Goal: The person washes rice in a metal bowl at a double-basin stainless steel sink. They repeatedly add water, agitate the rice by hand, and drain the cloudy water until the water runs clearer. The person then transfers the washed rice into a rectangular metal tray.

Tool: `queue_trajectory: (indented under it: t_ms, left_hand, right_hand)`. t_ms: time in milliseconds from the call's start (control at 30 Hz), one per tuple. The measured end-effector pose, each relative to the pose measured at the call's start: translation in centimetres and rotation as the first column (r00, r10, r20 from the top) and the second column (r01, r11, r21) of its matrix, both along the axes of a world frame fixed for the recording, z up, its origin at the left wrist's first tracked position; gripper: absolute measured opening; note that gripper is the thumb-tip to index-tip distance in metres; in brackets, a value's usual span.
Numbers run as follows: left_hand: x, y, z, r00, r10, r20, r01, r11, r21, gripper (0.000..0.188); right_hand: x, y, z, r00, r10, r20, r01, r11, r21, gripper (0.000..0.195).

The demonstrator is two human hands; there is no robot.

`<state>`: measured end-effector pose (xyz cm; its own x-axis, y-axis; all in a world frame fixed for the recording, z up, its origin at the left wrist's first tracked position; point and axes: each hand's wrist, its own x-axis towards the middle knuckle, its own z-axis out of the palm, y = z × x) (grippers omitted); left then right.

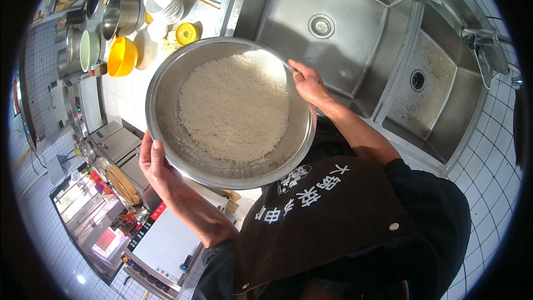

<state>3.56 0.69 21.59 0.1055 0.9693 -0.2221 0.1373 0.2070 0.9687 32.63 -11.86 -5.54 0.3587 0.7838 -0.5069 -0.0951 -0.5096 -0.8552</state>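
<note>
A wide stainless steel basin hangs in the air before my apron, held at opposite sides of its rim. White rice grains cover most of its bottom, with some stuck along the wall. My left hand grips the near left rim, thumb on top and fingers underneath. On the right rim, my right hand has its fingertips at the edge, and the rest of its grip is partly hidden. Just beyond the basin lies a large steel sink with a drain strainer.
A smaller sink with a faucet adjoins on the right. At the upper left, a counter bears a stack of white bowls, a yellow plastic bowl, a green bowl and steel pots. A white-topped appliance stands lower left.
</note>
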Motion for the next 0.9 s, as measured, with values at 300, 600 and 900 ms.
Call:
queue_trajectory:
  t_ms: [300, 600, 900]
  left_hand:
    - [0.3, -0.1, 0.2, 1.000, 0.016, -0.001, -0.016, 1.000, -0.002, 0.039]
    - [0.9, -0.3, 0.5, 1.000, 0.028, 0.008, -0.028, 1.000, 0.006, 0.038]
    - [0.2, -0.1, 0.3, 1.000, 0.008, 0.018, -0.008, 1.000, 0.002, 0.038]
  right_hand:
    - [-0.1, 0.0, 0.5, 1.000, -0.020, -0.005, 0.020, 1.000, 0.013, 0.045]
    - [-0.2, 0.0, -0.1, 0.999, -0.018, 0.039, 0.016, 0.999, 0.031, 0.044]
    - [-0.1, 0.0, 0.2, 0.999, -0.010, 0.034, 0.009, 1.000, 0.021, 0.044]
